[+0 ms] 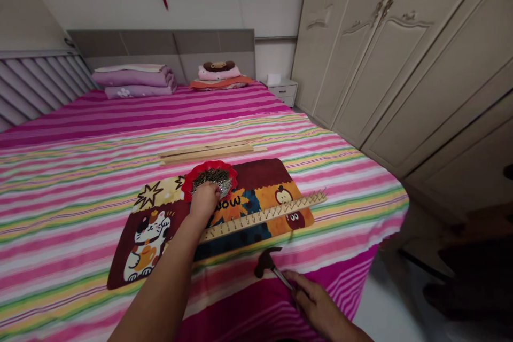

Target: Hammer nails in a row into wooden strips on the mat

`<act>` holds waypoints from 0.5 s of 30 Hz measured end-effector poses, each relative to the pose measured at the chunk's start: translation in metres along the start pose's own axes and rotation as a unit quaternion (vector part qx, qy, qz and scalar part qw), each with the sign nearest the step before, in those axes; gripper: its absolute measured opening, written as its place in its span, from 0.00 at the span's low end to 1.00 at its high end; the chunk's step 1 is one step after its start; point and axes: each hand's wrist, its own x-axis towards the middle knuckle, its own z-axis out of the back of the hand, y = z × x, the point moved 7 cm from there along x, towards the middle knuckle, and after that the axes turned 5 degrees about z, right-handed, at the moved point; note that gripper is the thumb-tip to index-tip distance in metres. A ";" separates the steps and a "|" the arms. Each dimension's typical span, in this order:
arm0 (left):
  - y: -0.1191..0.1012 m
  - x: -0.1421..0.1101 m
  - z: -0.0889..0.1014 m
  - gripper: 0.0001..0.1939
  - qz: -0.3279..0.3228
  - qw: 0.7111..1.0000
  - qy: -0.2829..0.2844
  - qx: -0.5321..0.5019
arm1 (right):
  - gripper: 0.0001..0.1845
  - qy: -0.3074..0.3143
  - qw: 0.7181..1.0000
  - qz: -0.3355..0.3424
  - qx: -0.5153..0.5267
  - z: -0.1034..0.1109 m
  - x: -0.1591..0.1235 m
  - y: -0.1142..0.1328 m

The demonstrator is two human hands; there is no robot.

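Observation:
My left hand reaches into a red scalloped bowl, its fingers closed at the heap of nails. The fingertips are partly hidden, so what they pinch does not show. Low on the right, my right hand grips the handle of a claw hammer, its head near the mat's front edge. Between the hands lies a narrow wooden strip, with a long row of nails standing up from it. My left forearm covers part of the strip's left end.
A patterned mat with a cat picture lies under the bowl and strip. Behind it rest several bare wooden strips on the striped bedsheet. Folded bedding is by the headboard; a wardrobe stands right.

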 end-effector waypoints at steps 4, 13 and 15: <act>0.014 -0.002 0.009 0.12 0.025 0.998 -0.036 -0.049 | 0.25 0.003 1.000 -0.001 0.008 0.000 0.001 0.000; 0.003 -0.005 0.003 0.13 -0.001 1.000 -0.003 0.001 | 0.25 -0.015 0.999 -0.026 -0.015 -0.001 0.000 -0.005; 0.002 -0.007 0.004 0.12 0.001 1.000 -0.005 0.010 | 0.25 -0.018 0.999 -0.023 -0.020 -0.001 0.000 -0.005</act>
